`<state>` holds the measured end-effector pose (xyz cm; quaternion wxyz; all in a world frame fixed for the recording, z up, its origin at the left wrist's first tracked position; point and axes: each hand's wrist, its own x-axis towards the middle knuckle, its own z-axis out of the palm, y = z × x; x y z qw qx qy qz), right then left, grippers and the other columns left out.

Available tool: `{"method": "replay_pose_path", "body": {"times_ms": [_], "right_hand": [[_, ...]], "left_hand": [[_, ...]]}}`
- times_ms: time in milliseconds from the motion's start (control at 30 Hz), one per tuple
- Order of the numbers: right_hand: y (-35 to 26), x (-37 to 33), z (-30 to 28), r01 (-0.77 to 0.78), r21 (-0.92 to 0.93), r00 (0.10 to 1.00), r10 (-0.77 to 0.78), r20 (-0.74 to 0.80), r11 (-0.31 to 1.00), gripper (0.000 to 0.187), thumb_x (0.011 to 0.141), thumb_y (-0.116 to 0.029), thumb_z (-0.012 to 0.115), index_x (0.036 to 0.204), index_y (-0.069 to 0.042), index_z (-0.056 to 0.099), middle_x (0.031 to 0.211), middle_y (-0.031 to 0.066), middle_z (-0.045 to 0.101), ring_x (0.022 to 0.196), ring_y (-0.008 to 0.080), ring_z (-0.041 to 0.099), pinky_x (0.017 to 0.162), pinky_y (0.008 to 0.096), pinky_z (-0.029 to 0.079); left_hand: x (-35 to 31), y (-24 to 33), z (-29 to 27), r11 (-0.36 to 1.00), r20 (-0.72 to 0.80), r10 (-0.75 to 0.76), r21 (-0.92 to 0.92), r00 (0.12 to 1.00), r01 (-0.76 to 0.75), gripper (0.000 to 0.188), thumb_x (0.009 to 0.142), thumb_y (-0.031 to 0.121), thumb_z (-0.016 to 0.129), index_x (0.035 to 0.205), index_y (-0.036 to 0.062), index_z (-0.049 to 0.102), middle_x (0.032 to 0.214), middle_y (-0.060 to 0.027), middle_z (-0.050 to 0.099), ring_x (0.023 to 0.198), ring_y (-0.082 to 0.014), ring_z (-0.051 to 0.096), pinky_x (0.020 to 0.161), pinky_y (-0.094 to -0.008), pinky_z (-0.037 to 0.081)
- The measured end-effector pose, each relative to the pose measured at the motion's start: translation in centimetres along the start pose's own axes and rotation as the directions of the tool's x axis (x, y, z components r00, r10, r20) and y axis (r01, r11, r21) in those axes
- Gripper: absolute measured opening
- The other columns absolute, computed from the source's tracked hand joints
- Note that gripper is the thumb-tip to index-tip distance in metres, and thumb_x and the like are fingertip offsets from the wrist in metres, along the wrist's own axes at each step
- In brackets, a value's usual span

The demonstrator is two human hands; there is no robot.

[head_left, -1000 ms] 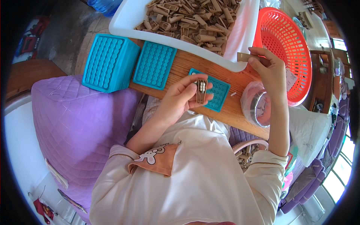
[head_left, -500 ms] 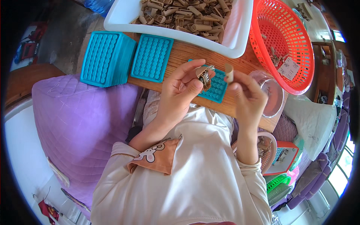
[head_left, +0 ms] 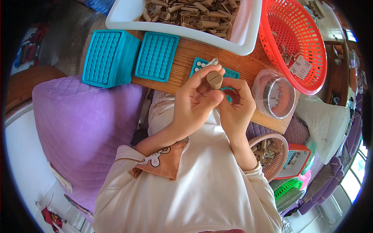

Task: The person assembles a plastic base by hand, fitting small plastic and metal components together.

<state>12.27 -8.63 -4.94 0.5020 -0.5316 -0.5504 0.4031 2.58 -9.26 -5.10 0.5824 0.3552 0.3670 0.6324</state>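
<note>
My left hand [head_left: 192,103] and my right hand [head_left: 236,108] meet over the near edge of the wooden table. Between their fingers is a tan plastic casing [head_left: 215,79], its round end with a straight slit turned up. My left fingers wrap round it; my right fingers pinch it from the other side. Some shiny metal [head_left: 213,61] pokes out beyond my left fingertips. Right behind the hands lies a teal tray [head_left: 233,73] with round cells, a few holding white discs. My fingers hide part of this tray and the casing's lower side.
Across the table [head_left: 186,54] stands a white tub [head_left: 175,27] of tan plastic shells. At left are a teal tray stack [head_left: 112,58] and another teal tray [head_left: 157,56]. A red basket [head_left: 316,62], a clear round container [head_left: 285,110] and a pink basket [head_left: 281,161] stand right.
My right hand has moved left and brought its tan half-shell against the metal-filled half in my left hand. The two halves now sit together, with the slit end turned up.
</note>
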Motion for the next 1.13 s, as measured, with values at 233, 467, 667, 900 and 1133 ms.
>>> {"method": "replay_pose_path", "body": {"times_ms": [233, 467, 667, 900, 1133], "right_hand": [[-0.4, -0.9, 0.2, 0.020, -0.241, 0.964, 0.045, 0.261, 0.970, 0.019, 0.074, -0.007, 0.059, 0.089, 0.003, 0.053, 0.072, 0.0139, 0.050, 0.056, 0.0268, 0.051, 0.049, 0.0313, 0.042], [1.3, -0.8, 1.3, 0.024, -0.105, 0.975, 0.000, 0.222, 0.994, 0.011, 0.077, 0.000, 0.049, 0.088, 0.002, 0.052, 0.077, 0.0115, 0.055, 0.066, 0.0224, 0.054, 0.058, 0.0273, 0.042], [1.2, -0.7, 0.1, -0.129, -0.101, 0.939, 0.154, 0.307, 0.987, 0.019, 0.079, -0.012, 0.055, 0.092, 0.001, 0.052, 0.073, 0.0138, 0.052, 0.062, 0.0263, 0.051, 0.054, 0.0305, 0.042], [1.6, -0.4, -1.7, -0.194, -0.122, 0.904, 0.226, 0.363, 0.973, 0.022, 0.083, -0.020, 0.050, 0.089, 0.002, 0.052, 0.072, 0.0156, 0.052, 0.063, 0.0300, 0.050, 0.060, 0.0321, 0.042], [0.4, 0.6, -10.7, -0.281, -0.339, 0.887, 0.378, 0.266, 0.898, 0.059, 0.086, -0.050, 0.030, 0.107, 0.001, 0.051, 0.082, 0.0072, 0.056, 0.076, 0.0150, 0.054, 0.070, 0.0258, 0.043]], "left_hand": [[-0.4, -1.7, -1.0, 0.990, 0.080, 0.052, 0.128, 0.995, -0.062, 0.029, 0.085, 0.021, 0.050, 0.103, -0.0013, 0.047, 0.098, -0.0114, 0.054, 0.092, -0.0182, 0.053, 0.076, -0.0272, 0.043], [0.0, -2.4, -1.6, 0.991, 0.089, 0.061, 0.111, 0.994, -0.071, 0.031, 0.084, 0.026, 0.050, 0.102, 0.0004, 0.044, 0.092, -0.0078, 0.050, 0.096, -0.0203, 0.051, 0.081, -0.0298, 0.040], [1.0, -2.5, -2.0, 0.941, 0.124, -0.135, -0.295, 0.983, 0.166, 0.040, 0.084, 0.034, 0.048, 0.108, 0.0032, 0.040, 0.096, -0.0083, 0.051, 0.099, -0.0218, 0.049, 0.086, -0.0351, 0.039], [1.4, -2.6, -2.4, 0.792, 0.270, -0.330, -0.443, 0.904, 0.421, 0.038, 0.086, 0.030, 0.046, 0.115, 0.0060, 0.038, 0.103, -0.0093, 0.052, 0.101, -0.0207, 0.048, 0.087, -0.0355, 0.040], [1.2, -3.4, -2.4, 0.597, 0.406, -0.379, -0.579, 0.831, 0.555, 0.037, 0.084, 0.027, 0.050, 0.115, 0.0107, 0.039, 0.107, -0.0086, 0.050, 0.109, -0.0259, 0.045, 0.090, -0.0453, 0.038]]}}
